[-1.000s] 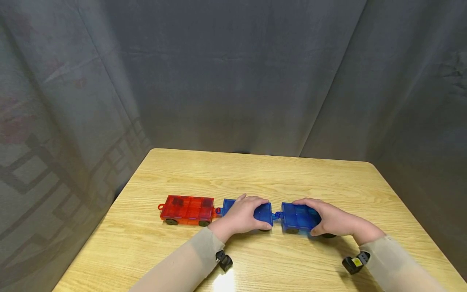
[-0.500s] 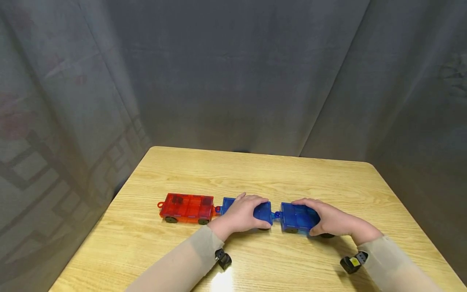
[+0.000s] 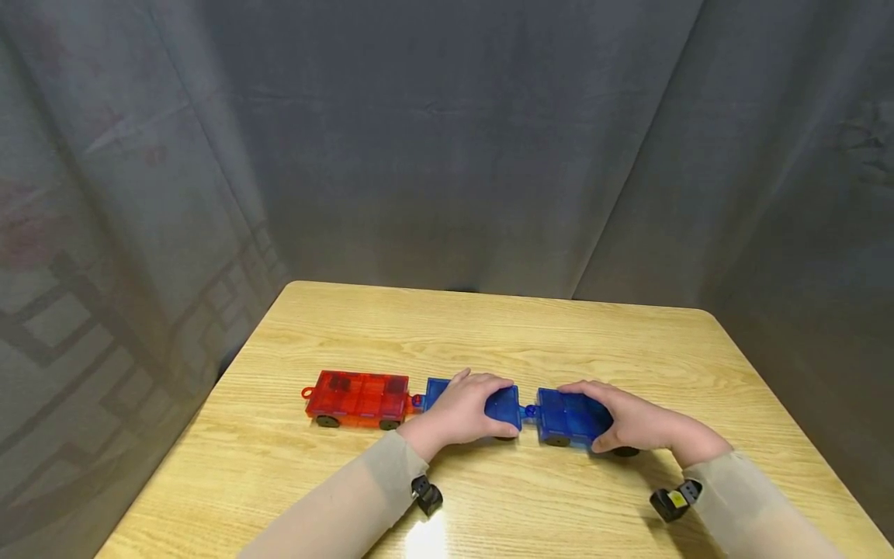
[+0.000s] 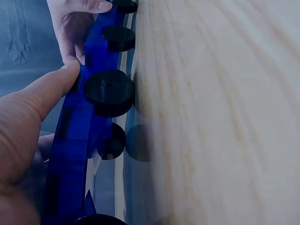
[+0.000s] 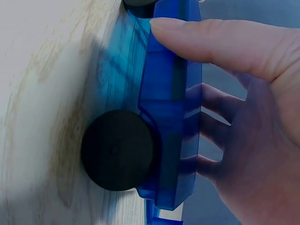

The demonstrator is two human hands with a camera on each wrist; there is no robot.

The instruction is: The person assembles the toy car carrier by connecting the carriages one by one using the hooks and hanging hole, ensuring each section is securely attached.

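Head view. Left hand [image 3: 466, 407]: I log it lower centre of frame, fingers curled over the middle blue car [image 3: 504, 407], thumb on the near side, gripping it. Right hand [image 3: 632, 425]: just right of centre, wrapped over the right-hand blue car [image 3: 567, 416], gripping its right end. Both cars stand on their black wheels on the wooden table [image 3: 489, 341]. Their long axes run left to right across the frame, in one line. Between them, dead centre, a small blue coupler [image 3: 529, 411] bridges the gap; I judge the two cars touching or all but touching there, and I cannot tell whether it is latched. Each hand sits directly on its own car, so neither is the nearer. A red car [image 3: 358, 397] stands left of the left hand, end to end with the middle blue car.

Left wrist view. Middle blue car [image 4: 75, 154] seen edge-on along the left of the frame, wheel [image 4: 109, 92] against the table, thumb [image 4: 35, 108] pressed on its side.

Right wrist view. Right-hand blue car [image 5: 171, 117] edge-on at centre, wheel [image 5: 117, 150] lower left, thumb [image 5: 220, 44] across the top edge, fingers behind the plastic.
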